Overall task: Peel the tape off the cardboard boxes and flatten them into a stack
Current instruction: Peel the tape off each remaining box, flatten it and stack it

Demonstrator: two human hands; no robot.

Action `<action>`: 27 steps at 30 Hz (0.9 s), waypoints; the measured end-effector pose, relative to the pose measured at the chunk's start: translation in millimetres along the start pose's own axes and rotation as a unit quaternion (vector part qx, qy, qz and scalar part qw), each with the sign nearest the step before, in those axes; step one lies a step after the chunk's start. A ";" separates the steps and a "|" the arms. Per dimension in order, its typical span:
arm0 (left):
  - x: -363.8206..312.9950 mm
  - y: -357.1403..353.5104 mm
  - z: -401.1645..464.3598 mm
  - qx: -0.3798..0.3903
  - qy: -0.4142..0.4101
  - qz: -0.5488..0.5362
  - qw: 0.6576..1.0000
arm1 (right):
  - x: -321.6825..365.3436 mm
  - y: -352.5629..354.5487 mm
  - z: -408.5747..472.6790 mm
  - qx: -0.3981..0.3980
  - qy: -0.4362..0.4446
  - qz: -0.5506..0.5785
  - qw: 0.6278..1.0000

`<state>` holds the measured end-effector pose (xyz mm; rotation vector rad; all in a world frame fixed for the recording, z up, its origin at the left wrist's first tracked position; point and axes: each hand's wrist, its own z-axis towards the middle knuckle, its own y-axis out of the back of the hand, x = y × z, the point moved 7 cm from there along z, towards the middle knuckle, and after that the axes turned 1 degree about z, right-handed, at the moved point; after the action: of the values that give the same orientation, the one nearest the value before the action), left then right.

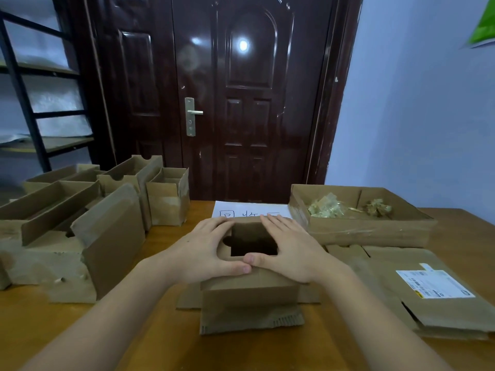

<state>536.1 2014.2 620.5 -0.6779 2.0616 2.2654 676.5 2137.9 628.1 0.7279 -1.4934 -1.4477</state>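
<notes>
So we've got the small open-topped brown cardboard box (250, 279) sitting mid-worktop, dead centre between both arms, neither one nearer. Our left hand (203, 250) and right hand (290, 250) lie flat across its top rim, fingers straight, thumbs touching at the near edge; no grip on anything, just pressing. The box's long axis runs left-right, so squashing it probably means pushing it away or toward us. Flattened brown cardboard sheets (417, 290) wait just right of it.
</notes>
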 end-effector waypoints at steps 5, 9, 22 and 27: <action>-18.0 6.5 -8.5 -0.059 -0.115 0.096 0.987 | -5.4 -7.0 5.5 0.005 0.012 -0.020 1.000; -31.0 10.9 -19.1 -0.064 -0.166 0.145 0.973 | -3.9 -6.6 3.2 0.013 0.014 -0.020 1.000; 0.4 64.2 -59.2 -0.271 -0.074 0.133 0.950 | -3.7 -5.6 3.0 0.017 0.007 -0.023 1.000; 33.3 44.8 -71.3 -0.262 -0.025 0.060 0.963 | -4.0 -6.3 2.9 0.018 0.008 -0.021 1.000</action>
<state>515.1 1931.0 649.4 -0.5009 1.5146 2.8934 674.5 2141.8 621.4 0.7962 -1.5035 -1.4457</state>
